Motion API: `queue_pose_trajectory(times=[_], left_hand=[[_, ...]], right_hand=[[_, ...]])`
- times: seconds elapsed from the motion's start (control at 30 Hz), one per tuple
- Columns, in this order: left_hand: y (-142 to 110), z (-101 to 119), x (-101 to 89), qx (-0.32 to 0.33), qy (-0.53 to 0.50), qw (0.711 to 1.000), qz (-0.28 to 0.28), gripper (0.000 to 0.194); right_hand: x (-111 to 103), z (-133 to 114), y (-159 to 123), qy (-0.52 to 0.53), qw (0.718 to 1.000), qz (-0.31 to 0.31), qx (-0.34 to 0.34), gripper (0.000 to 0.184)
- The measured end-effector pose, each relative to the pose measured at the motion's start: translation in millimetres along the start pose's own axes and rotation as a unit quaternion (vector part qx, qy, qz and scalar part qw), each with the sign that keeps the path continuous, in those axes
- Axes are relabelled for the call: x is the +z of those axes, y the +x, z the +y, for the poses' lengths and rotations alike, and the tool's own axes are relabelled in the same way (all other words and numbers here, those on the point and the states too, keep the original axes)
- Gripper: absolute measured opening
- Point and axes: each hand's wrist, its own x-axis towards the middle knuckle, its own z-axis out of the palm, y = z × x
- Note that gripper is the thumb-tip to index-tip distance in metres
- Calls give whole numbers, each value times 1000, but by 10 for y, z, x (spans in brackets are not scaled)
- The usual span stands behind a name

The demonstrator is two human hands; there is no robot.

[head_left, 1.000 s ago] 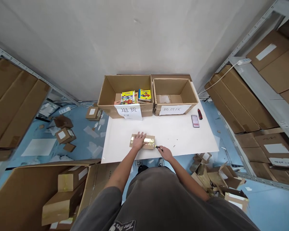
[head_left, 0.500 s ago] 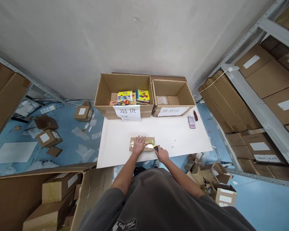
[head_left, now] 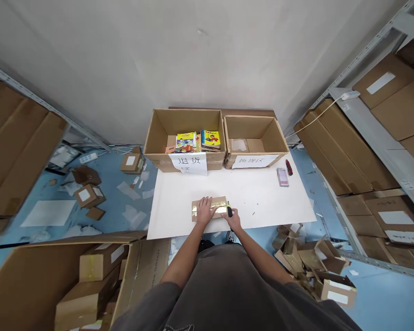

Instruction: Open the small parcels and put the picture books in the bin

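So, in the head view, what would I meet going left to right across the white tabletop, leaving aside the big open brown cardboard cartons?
Small gold-taped brown cardboard box, right hand gripping a black-handled cutter, tiny dark scraps, pale pinkish rectangular item, red-and-black tool.

Single head-worn view, facing forward and steeply down over wearer's torso [head_left: 227, 285], bottom centre. Wide field, moderate distance: left hand [head_left: 204, 211] and right hand [head_left: 233, 221] small, just below frame centre; white table [head_left: 174, 191] mid-frame; grey wall [head_left: 207, 59] across top; shelving [head_left: 365, 122] along right edge.
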Motion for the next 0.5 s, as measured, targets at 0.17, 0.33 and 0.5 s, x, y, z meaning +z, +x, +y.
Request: queue_pose_trajectory(times=[0.17, 0.33, 0.5], left_hand=[[-238, 296, 50, -176, -19, 982, -64, 65], [-411, 378, 76, -199, -83, 970, -111, 77], [-413, 144, 100, -187, -179, 956, -140, 99]], right_hand=[[-20, -402, 472, -59, 995, 69, 50, 74], [-335, -638, 800, -71, 997, 36, 10, 67], [-419, -117, 480, 152, 985, -60, 62, 46]])
